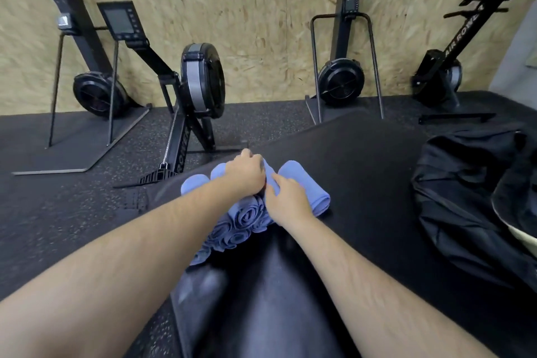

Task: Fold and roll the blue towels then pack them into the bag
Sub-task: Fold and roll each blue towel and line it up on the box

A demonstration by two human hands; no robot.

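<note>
Several rolled blue towels (pixel 241 227) lie stacked in a pile on a black padded surface (pixel 363 160), their spiral ends facing me. My left hand (pixel 247 174) sits on top of the pile with its fingers curled round a rolled towel. My right hand (pixel 286 200) presses on the pile beside it, fingers curled against a blue roll (pixel 308 183) at the right edge. The black bag (pixel 465 197) lies at the right, apart from both hands, with its opening partly out of frame.
Rowing machines and ski trainers (pixel 200 81) stand along the chipboard wall (pixel 261 9) behind the padded surface. Speckled black rubber flooring (pixel 58 212) spreads to the left. A machine's foot plate (pixel 157 176) lies just left of the towel pile.
</note>
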